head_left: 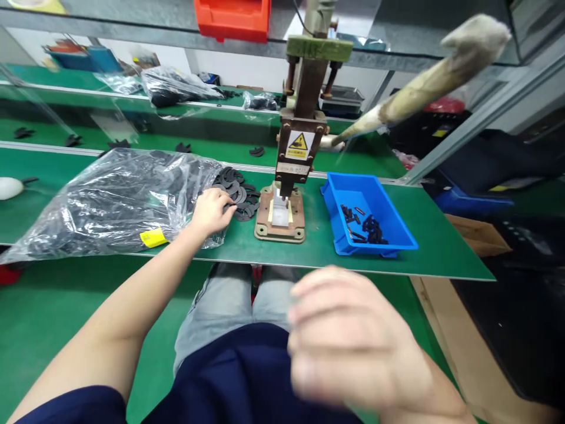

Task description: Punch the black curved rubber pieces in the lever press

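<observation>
My left hand (212, 211) rests at the mouth of a clear plastic bag (119, 197), beside a pile of dark curved parts (238, 191); its fingers are bent and slightly apart, with nothing seen in them. Close to the camera, my right hand (348, 335) is raised in front of my body, blurred, its fingers curled; whatever they hold, if anything, is hidden. Between the pile and a blue bin stands a hand press (300, 144), its base plate (261, 221) bearing a pale metal fixture (279, 215) under the ram.
The blue bin (333, 221) holds small black pieces. The press's wrapped lever (410, 94) reaches up to the right. A red-orange bin (233, 19) sits on the shelf above. Several dark curved parts lie along the strip behind the table (441, 253).
</observation>
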Demonstrator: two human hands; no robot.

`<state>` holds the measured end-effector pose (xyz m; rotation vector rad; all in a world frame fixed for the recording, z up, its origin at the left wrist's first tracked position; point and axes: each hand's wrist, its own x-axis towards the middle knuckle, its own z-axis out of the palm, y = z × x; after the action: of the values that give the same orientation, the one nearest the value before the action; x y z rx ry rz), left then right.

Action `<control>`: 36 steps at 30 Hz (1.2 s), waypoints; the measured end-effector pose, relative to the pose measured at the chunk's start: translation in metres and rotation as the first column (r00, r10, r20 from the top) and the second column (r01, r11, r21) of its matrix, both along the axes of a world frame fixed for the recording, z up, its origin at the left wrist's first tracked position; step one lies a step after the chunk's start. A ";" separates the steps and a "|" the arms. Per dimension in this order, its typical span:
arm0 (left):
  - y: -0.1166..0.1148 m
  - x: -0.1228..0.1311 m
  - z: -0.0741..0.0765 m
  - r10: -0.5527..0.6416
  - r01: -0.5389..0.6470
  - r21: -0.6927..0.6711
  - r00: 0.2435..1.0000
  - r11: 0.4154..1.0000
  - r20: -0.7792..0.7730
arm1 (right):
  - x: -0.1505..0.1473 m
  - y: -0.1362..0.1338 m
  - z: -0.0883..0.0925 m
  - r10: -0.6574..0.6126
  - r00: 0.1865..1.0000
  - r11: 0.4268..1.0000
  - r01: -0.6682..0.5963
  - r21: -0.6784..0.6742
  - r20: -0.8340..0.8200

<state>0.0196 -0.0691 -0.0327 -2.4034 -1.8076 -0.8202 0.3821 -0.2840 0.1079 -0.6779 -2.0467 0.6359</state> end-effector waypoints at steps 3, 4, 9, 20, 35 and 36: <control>-0.005 0.007 -0.005 -0.099 0.098 -0.015 0.994 0.995 -0.040 | 0.036 0.078 -0.021 -0.195 0.971 0.972 0.173 0.162 0.137; -0.006 0.009 -0.008 -0.125 0.124 -0.013 0.991 0.992 -0.045 | 0.054 0.105 -0.029 -0.352 0.915 0.933 0.325 0.155 0.197; -0.005 0.022 -0.034 -0.158 0.158 0.022 0.987 0.987 0.008 | 0.151 0.190 -0.054 -0.444 0.379 0.666 0.745 0.016 0.812; -0.013 0.030 -0.055 -0.058 0.047 0.060 0.981 0.997 0.186 | 0.168 0.237 -0.087 -0.023 0.088 0.701 0.711 -0.047 0.996; -0.010 0.025 -0.046 0.006 -0.027 0.068 0.957 0.997 0.290 | 0.183 0.226 -0.058 -0.532 0.279 0.640 0.751 0.164 0.799; -0.011 0.025 -0.045 0.011 -0.032 0.064 0.952 0.997 0.304 | 0.175 0.220 -0.058 -0.563 0.309 0.631 0.760 0.158 0.767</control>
<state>0.0442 -0.0798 -0.0774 -2.3145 -1.8601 -1.2900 0.5567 -0.0640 0.0502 -2.1418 -2.0858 0.0248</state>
